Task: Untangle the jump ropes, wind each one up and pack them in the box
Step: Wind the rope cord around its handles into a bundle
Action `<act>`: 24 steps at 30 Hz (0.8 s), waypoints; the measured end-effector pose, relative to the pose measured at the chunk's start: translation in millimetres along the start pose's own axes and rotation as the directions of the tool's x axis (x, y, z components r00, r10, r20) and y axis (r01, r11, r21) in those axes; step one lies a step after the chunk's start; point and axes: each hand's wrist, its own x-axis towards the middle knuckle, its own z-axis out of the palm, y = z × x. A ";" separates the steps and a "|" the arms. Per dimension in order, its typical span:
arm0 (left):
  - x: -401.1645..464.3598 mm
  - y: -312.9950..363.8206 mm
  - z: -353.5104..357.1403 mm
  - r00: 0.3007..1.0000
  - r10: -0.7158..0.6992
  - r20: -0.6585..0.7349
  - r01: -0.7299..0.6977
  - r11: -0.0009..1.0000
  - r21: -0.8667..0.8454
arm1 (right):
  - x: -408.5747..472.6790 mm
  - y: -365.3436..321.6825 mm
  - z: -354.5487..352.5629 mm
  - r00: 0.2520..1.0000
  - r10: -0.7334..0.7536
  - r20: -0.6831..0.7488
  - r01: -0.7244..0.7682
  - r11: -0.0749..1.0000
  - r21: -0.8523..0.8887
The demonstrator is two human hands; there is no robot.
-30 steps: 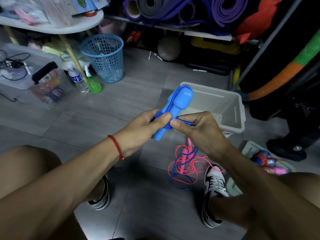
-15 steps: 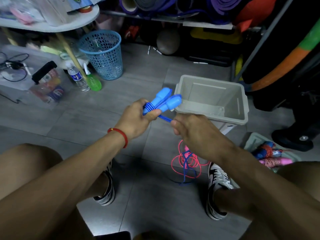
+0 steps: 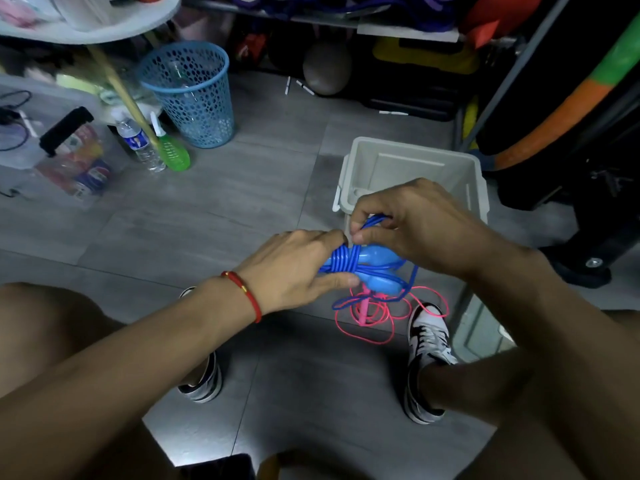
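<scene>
Head view, from nearest outward: 2 bare knees and 2 forearms frame the floor [image 3: 242,209], with the person's sneakers planted on the grey tiles. Between the feet lies the pink jump rope [image 3: 391,317], loose and unwound, its cord sprawled in open loops around a pink handle.

Above it, both hands work the blue jump rope [image 3: 349,263]. The left hand [image 3: 298,268], a red string at its wrist, grips the bundle where the 2 blue handles lie side by side with cord wrapped round them in several turns. The right hand [image 3: 412,223] pinches a short loop of the blue cord between thumb and fingertips, just above the wraps. A tail of blue cord hangs from the bundle down to the floor, crossing the pink loops, so some length is not yet wound.

The step in hand looks like winding the blue rope. Next, the right hand likely needs to carry its loop round the handles again under light tension while the left keeps the turns from slipping, then tuck the end. The trailing cord may drag the pink rope if they are caught together; I cannot tell if they are.

Just beyond the hands stands the box [image 3: 474,174], open, with nothing visible inside. Farther off, a blue basket [image 3: 188,95] stands by a desk leg.
</scene>
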 end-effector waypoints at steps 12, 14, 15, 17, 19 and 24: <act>-7.8 0.9 -18.8 0.976 0.189 -0.111 -0.194 0.981 -0.032 | 14.3 18.9 -3.5 0.978 -0.045 0.204 -0.065 0.863 0.500; -8.4 4.1 -26.3 0.988 0.137 -0.077 -0.151 0.962 -0.229 | 15.7 26.9 2.1 0.970 -0.011 0.242 -0.155 0.738 0.656; -9.2 6.6 -29.3 0.990 0.131 -0.058 -0.143 0.938 -0.315 | 16.0 30.0 7.2 0.957 -0.016 0.291 -0.198 0.696 0.690; -12.2 9.0 -32.6 0.990 0.142 -0.023 -0.140 0.915 -0.379 | 13.4 35.5 20.6 0.917 -0.069 0.394 -0.261 0.644 0.719; -15.0 5.8 -33.6 0.993 0.116 0.004 -0.104 0.905 -0.413 | 8.6 39.3 31.9 0.885 -0.096 0.455 -0.315 0.597 0.738; -17.5 -3.0 -32.2 0.983 -0.176 -0.061 0.054 0.581 -0.812 | 5.4 34.1 40.2 0.955 -0.057 0.290 -0.204 0.579 0.789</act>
